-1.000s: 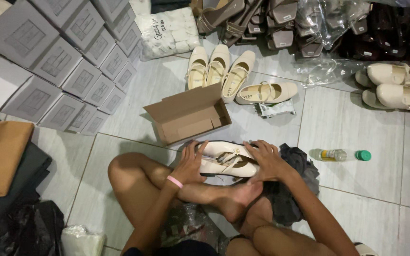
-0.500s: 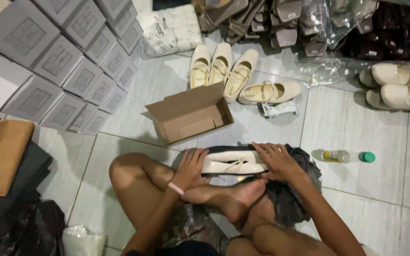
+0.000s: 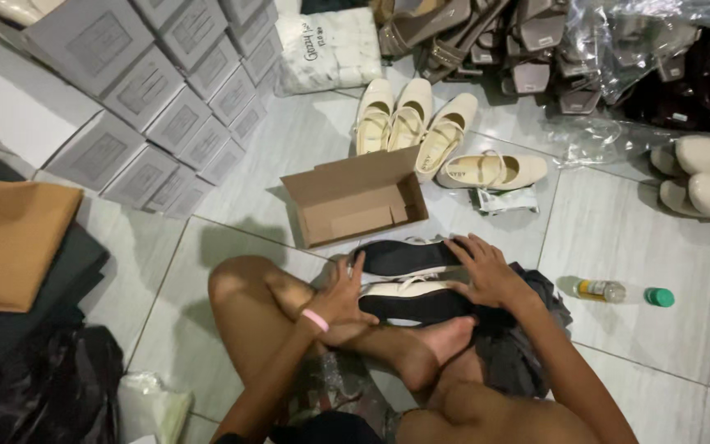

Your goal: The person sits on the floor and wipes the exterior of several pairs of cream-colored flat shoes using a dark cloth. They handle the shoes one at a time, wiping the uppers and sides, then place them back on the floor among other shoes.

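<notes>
Beside the empty open cardboard box (image 3: 355,200), both hands' grip closed around paired cream shoes (image 3: 411,281).

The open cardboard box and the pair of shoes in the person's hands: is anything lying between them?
No. In the head view only bare grey floor tile separates the cardboard box from the pair of shoes.

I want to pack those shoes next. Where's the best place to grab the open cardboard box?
Probably the cardboard box by its raised back flap or long near wall, coming from the near side: it lies open side up, just beyond the left hand.
</notes>
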